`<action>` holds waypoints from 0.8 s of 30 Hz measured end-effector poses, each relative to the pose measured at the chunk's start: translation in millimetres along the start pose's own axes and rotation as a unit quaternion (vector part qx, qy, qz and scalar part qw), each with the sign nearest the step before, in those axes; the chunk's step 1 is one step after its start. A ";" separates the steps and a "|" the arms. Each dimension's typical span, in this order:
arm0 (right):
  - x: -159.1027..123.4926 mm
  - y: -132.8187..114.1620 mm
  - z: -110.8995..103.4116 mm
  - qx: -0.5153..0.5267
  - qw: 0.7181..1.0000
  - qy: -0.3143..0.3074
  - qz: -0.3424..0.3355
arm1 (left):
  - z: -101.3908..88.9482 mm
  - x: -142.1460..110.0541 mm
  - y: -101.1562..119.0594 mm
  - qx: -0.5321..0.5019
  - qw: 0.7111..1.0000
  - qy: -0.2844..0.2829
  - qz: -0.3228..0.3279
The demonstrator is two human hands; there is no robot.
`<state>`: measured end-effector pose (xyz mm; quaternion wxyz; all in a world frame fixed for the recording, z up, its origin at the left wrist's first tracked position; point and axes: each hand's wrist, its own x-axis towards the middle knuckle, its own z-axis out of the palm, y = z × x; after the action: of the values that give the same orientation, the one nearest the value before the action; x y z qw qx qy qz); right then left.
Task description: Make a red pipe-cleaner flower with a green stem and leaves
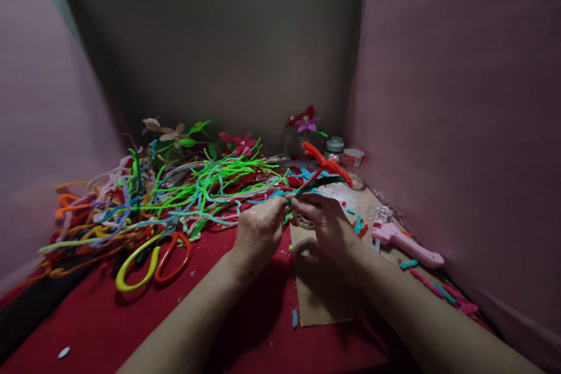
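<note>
Head view shows both hands closed at the middle of the desk (pixel 245 333), fingertips almost meeting. The left hand (pixel 262 228) pinches the lower end of a green stem (pixel 301 189); the right hand (pixel 328 221) grips it just beside, with a pale round piece with holes (pixel 303 221) under its fingers. From this grip the red flower (pixel 336 170) leans up and away, above the right hand, a dark green leaf (pixel 328 182) below its petals.

Beyond the right hand, near the back, stands a lidded jar (pixel 335 146); its contents are too dim to tell. Just right of it sits a red-and-white round tub (pixel 353 157), its inside hidden. Left of the jar, a purple flower (pixel 307 124) rises over a faint clear container; whether it stands inside, I cannot tell.

Cardboard (pixel 326 298) lies under the right hand, its left edge running toward the wearer between the forearms. Right of that hand, a pink glue gun (pixel 405 239) and scraps crowd the pink side wall (pixel 460 128). Left of the left hand, scissors (pixel 153 266) and a heap of fuzzy stems (pixel 210 187) limit sideways room; the broadest red cloth lies nearer the wearer, beside the left forearm.
</note>
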<state>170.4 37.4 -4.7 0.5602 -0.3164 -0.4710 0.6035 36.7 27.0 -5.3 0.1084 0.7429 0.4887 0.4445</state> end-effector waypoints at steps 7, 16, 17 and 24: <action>-0.5 7.5 -1.9 0.062 0.996 -0.062 -0.010 | -3.7 4.6 7.4 -0.207 0.968 -0.040 -0.135; -2.2 2.1 -2.9 0.004 0.999 -0.036 -0.026 | -2.6 5.6 5.0 -0.444 0.865 -0.091 -0.215; -1.0 3.7 -4.0 0.010 0.999 -0.041 -0.026 | -2.6 5.4 3.9 -0.480 0.840 -0.110 -0.227; 5.8 8.1 -6.6 0.116 0.989 -0.059 0.063 | -3.6 6.5 2.7 -0.627 0.702 -0.195 -0.277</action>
<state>172.4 45.0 -13.7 0.5247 -0.2421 -0.4095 0.7059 36.5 30.0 2.0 0.7600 0.4051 0.2487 0.4431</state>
